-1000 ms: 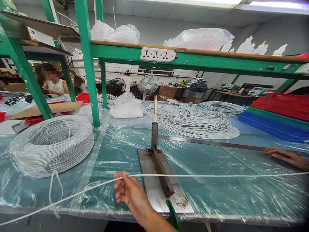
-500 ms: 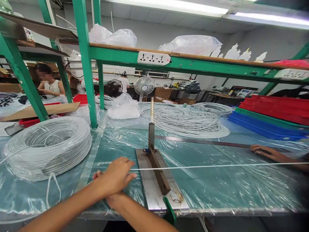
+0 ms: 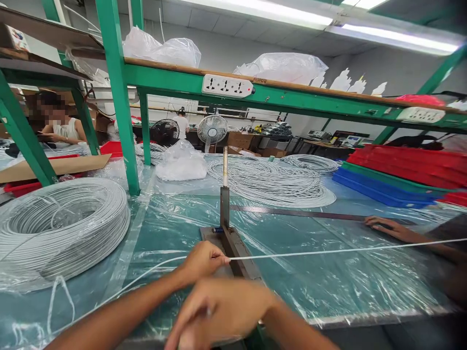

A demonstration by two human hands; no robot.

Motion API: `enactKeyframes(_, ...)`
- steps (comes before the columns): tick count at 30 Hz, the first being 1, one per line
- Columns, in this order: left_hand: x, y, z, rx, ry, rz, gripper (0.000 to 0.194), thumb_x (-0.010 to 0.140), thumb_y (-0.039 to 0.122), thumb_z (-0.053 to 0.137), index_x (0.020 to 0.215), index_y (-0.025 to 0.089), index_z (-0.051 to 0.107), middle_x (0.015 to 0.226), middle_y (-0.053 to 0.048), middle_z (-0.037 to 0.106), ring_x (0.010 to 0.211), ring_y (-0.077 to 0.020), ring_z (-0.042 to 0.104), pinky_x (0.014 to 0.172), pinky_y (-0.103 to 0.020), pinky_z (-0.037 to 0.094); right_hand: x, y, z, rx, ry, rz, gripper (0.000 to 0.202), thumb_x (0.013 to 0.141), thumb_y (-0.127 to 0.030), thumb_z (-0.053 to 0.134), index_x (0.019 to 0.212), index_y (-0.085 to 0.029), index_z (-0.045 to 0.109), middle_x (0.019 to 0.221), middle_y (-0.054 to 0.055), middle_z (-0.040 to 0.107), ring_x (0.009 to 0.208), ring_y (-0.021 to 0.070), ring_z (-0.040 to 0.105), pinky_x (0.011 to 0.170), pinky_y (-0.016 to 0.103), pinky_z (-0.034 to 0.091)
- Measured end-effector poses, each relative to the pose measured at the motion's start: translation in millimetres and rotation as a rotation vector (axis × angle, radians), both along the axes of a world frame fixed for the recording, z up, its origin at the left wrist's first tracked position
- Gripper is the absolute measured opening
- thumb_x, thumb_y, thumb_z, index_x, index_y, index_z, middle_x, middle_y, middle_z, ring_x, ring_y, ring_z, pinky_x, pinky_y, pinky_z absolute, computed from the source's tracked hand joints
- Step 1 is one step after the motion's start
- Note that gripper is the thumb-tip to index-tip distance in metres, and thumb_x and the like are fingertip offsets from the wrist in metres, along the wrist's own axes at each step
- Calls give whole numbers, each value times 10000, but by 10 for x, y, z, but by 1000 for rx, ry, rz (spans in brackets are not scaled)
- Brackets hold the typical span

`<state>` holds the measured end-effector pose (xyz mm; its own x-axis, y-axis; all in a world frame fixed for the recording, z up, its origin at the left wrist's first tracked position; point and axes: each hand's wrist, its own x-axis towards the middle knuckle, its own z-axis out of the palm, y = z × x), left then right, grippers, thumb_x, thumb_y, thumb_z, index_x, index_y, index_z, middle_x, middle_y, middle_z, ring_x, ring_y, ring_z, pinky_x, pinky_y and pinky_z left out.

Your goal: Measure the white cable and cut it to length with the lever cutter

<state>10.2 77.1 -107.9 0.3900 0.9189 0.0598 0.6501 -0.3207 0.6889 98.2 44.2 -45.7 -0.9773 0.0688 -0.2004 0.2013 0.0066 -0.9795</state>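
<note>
My left hand point(image 3: 207, 257) pinches a white cable point(image 3: 310, 253) between thumb and fingers, close beside the metal bar of a lever cutter point(image 3: 235, 243). From there the cable runs taut to the right over the bench; its other part slants down to the left past my forearm. My right hand point(image 3: 229, 311) is nearer to me, in front of the cutter's base, and smeared by motion. Its fingers point down and left, and whether they hold anything is unclear. The cutter's upright handle point(image 3: 225, 167) stands raised behind my left hand.
A large coil of white cable point(image 3: 65, 228) lies at left, more loose coils point(image 3: 273, 182) at the back. Another person's hand point(image 3: 386, 226) rests by a long metal ruler point(image 3: 299, 213). Red and blue trays point(image 3: 383, 184) are stacked at right. A green shelf post point(image 3: 118, 107) stands at left.
My left hand has moved right to the cutter's bar, with the cable in its pinch. My right hand has come out from beneath it, toward me and to the right. The view has shifted slightly.
</note>
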Motion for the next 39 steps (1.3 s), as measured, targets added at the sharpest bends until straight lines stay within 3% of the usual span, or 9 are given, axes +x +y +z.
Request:
enactKeyframes(2,-8,-55,20,55,59,-17,463,886,326,306,796,128,714,651,-5,660,614,-122,584,593,-204,439,222,461,427,207,97,-470,274,839,-347,527,942,-143,678,634,-1,624,496,85,553,469,183,418)
enactKeyframes(4,-7,-106,21,89,74,-25,378,895,304,359,1083,154,651,834,-35,706,765,-174,639,707,-246,466,343,1049,681,460,108,-1110,242,856,-329,556,953,-135,664,571,-14,588,451,70,515,460,173,392)
enactKeyframes(5,-2,-124,14,100,92,-34,365,897,299,385,1177,199,596,897,-47,710,815,-209,649,732,-280,468,374,1346,740,493,103,-1249,234,879,-310,541,993,-130,639,587,-19,571,463,53,496,466,155,378)
enactKeyframes(10,60,-109,-64,94,177,-60,332,901,240,343,1022,190,648,860,-113,701,837,-284,649,711,-329,445,354,2344,679,399,-83,-1402,257,919,-341,494,1003,-111,573,802,22,592,592,92,550,535,228,473)
enactKeyframes(16,172,60,-124,-258,-341,68,140,757,111,488,688,126,608,603,-9,563,589,-127,506,561,-222,344,295,2578,652,223,-161,-1383,337,924,-431,450,976,-119,566,784,13,579,562,85,529,513,227,461)
enactKeyframes(23,293,240,-295,-316,-445,213,405,648,456,650,494,177,400,470,74,327,479,-72,283,475,-224,197,553,2292,826,131,-44,-1319,598,908,-609,130,845,-155,513,445,-14,471,323,70,361,345,152,295)
enactKeyframes(31,418,377,-502,-300,-390,423,406,553,418,723,437,177,418,411,76,334,459,-85,331,477,-236,171,1089,1197,995,-12,105,-1288,577,939,-534,101,972,-163,542,658,99,666,472,118,589,430,174,472)
enactKeyframes(35,446,376,-485,-316,-361,452,384,569,361,718,431,181,409,403,78,340,444,-85,327,474,-238,182,1326,624,804,-89,58,-1346,386,950,-451,298,863,-172,551,619,63,656,446,108,581,418,165,470)
enactKeyframes(39,469,373,-473,-307,-361,456,368,579,326,711,430,178,409,407,79,345,443,-82,328,473,-233,184,1530,168,424,-116,-55,-1294,294,742,-428,679,759,-173,534,605,27,638,420,83,548,394,145,443)
